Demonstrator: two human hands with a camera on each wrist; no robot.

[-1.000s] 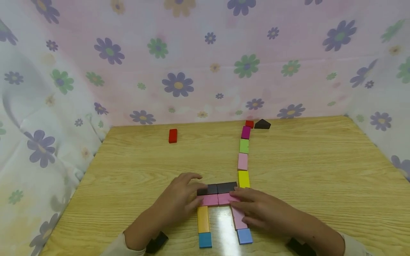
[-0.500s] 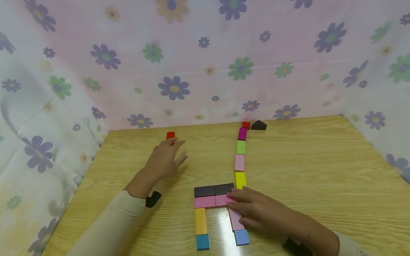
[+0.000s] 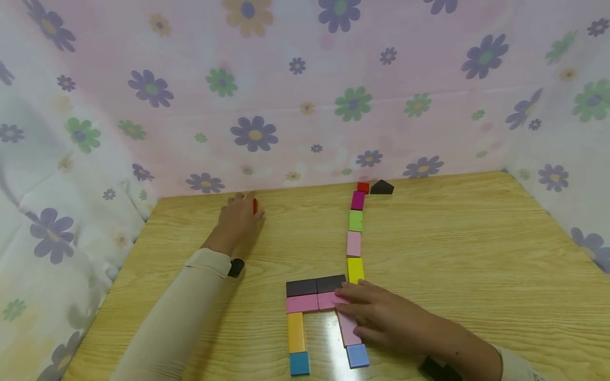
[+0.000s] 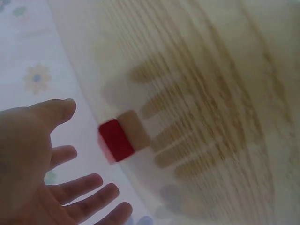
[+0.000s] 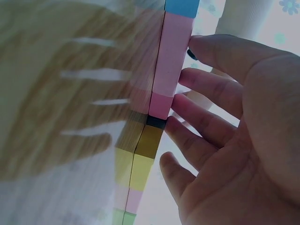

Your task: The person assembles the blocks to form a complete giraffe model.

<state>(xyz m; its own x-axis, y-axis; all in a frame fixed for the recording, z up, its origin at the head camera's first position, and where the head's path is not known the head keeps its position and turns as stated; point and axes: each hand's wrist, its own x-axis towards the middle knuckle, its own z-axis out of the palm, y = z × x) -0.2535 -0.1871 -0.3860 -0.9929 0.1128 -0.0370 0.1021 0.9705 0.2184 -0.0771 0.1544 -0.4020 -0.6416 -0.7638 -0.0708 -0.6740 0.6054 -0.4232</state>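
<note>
At the back left of the table, my left hand (image 3: 236, 214) hovers around a red block (image 3: 254, 206). The left wrist view shows the red block (image 4: 117, 140) standing apart from the spread thumb and fingers. My right hand (image 3: 386, 315) rests its fingertips on the right end of an arrangement of coloured blocks. Under or beside those fingers lie a pink block (image 3: 331, 300) and a longer pink block (image 3: 349, 327). In the right wrist view the right hand's fingers (image 5: 201, 117) lie loosely along the pink blocks (image 5: 173, 56), not curled round them.
Two black blocks (image 3: 302, 287) form the top row. An orange block (image 3: 296, 332) and two blue blocks (image 3: 299, 363) make up the legs. A yellow block (image 3: 355, 270) starts a column running back to a small red block (image 3: 363, 188) and a black triangular block (image 3: 382, 187).
My left hand has left the black and pink blocks and moved away, up and left, to the red block at the back. The right hand stays at the blocks.
</note>
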